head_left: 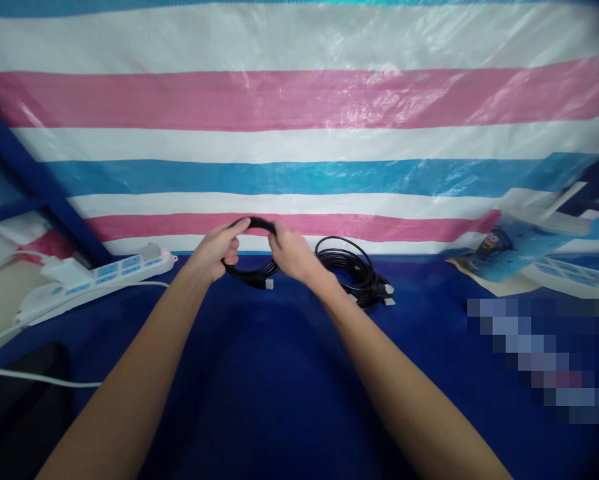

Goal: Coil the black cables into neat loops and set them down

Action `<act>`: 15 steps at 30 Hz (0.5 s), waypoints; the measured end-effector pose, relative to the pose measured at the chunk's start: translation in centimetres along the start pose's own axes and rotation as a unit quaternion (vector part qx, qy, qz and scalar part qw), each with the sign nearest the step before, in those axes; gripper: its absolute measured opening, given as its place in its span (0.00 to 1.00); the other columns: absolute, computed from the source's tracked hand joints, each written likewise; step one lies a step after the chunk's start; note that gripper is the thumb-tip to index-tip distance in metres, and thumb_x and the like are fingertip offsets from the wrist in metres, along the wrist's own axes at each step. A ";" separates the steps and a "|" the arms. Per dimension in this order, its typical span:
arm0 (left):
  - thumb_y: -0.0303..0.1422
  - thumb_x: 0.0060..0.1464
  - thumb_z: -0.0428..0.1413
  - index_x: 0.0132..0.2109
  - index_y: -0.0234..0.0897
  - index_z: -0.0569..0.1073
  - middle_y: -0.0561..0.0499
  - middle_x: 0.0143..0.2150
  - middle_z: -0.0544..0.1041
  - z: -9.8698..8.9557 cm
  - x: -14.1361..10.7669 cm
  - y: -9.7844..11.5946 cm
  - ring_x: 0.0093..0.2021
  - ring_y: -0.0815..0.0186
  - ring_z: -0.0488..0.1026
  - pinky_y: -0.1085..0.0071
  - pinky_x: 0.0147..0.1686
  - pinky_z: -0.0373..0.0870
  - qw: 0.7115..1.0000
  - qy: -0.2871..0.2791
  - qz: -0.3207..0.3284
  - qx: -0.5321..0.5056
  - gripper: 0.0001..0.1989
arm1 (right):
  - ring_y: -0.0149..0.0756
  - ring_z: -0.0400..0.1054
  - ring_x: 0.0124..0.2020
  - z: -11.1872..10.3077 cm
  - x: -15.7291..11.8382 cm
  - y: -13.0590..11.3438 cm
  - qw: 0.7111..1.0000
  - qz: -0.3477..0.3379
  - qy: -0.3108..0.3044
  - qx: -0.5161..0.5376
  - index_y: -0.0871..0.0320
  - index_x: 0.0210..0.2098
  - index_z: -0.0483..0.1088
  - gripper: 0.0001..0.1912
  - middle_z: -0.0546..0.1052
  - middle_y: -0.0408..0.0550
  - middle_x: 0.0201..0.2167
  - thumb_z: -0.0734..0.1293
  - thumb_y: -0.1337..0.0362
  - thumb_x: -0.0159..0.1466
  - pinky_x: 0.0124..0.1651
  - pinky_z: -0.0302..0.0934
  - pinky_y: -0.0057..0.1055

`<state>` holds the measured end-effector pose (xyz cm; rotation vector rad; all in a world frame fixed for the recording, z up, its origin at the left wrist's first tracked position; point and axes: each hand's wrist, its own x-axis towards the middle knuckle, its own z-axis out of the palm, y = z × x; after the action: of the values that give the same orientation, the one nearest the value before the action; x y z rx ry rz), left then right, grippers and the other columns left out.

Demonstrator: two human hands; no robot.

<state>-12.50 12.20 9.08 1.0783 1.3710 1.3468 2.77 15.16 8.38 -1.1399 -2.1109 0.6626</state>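
A coiled black cable [252, 272] hangs between my two hands, its silvery connector [269, 284] pointing right at the bottom of the loop. My left hand [218, 250] is closed around the coil's left side, thumb along the top. On the coil's right side, my right hand [292, 250] is closed too, with its back toward me and some fingers hidden. Just right of that hand, more coiled black cables [354, 270] lie on the blue tabletop [259, 373], several connectors at their right end. My right forearm covers part of this pile.
A white power strip [129, 267] with a plugged-in white adapter [67, 272] stands at the left, a white cord running forward. A dark object [29, 400] lies front left. At the right are a blue cup-like container [519, 243] and a blurred-out patch. A striped sheet [299, 100] forms the back wall.
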 end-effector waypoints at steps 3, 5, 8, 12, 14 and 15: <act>0.40 0.60 0.52 0.40 0.30 0.69 0.55 0.26 0.66 -1.7 1.8 -4.6 0.20 0.77 0.60 0.79 0.19 0.61 0.992 0.063 -0.048 0.095 0.14 | 0.36 0.69 0.42 4.1 1.6 2.2 0.993 0.048 -0.072 -0.080 0.64 0.49 0.66 0.16 0.71 0.51 0.42 0.61 0.59 0.68 0.46 0.65 0.39; 0.39 0.59 0.53 0.44 0.30 0.70 0.50 0.36 0.72 -2.4 2.5 -7.0 0.31 0.71 0.70 0.72 0.30 0.72 0.981 0.099 -0.042 0.159 0.14 | 0.35 0.69 0.42 6.0 2.4 3.1 0.984 0.068 -0.107 -0.121 0.64 0.48 0.67 0.16 0.71 0.51 0.43 0.62 0.58 0.67 0.45 0.66 0.38; 0.37 0.58 0.55 0.50 0.33 0.69 0.44 0.49 0.71 -2.9 2.8 -9.2 0.47 0.61 0.71 0.59 0.46 0.72 0.960 0.130 0.011 0.246 0.16 | 0.37 0.69 0.43 7.3 3.0 3.3 0.973 0.085 -0.122 -0.175 0.64 0.50 0.66 0.17 0.71 0.52 0.44 0.62 0.58 0.67 0.46 0.66 0.39; 0.37 0.58 0.55 0.53 0.35 0.69 0.43 0.57 0.67 -2.9 2.7 -10.3 0.56 0.57 0.65 0.51 0.56 0.65 0.937 0.116 0.081 0.321 0.17 | 0.39 0.67 0.48 7.5 2.3 2.5 0.960 0.093 -0.114 -0.238 0.64 0.52 0.65 0.18 0.70 0.54 0.48 0.63 0.59 0.67 0.50 0.64 0.43; 0.37 0.58 0.55 0.53 0.35 0.69 0.43 0.57 0.67 -2.8 2.7 -10.5 0.57 0.57 0.65 0.51 0.57 0.64 0.929 0.109 0.099 0.338 0.17 | 0.42 0.65 0.50 6.9 1.4 1.7 0.956 0.087 -0.102 -0.262 0.64 0.52 0.66 0.18 0.68 0.55 0.50 0.63 0.58 0.67 0.52 0.62 0.45; 0.37 0.58 0.54 0.53 0.35 0.69 0.43 0.57 0.67 -2.8 2.6 -10.6 0.57 0.57 0.65 0.51 0.57 0.64 0.927 0.110 0.105 0.343 0.17 | 0.43 0.64 0.52 6.3 0.7 1.2 0.956 0.075 -0.092 -0.270 0.63 0.52 0.66 0.19 0.68 0.55 0.51 0.62 0.58 0.67 0.53 0.61 0.46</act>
<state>-15.70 13.92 -1.58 1.6022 2.0246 1.1778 -1.51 15.60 3.55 -1.5943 -2.4666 0.2615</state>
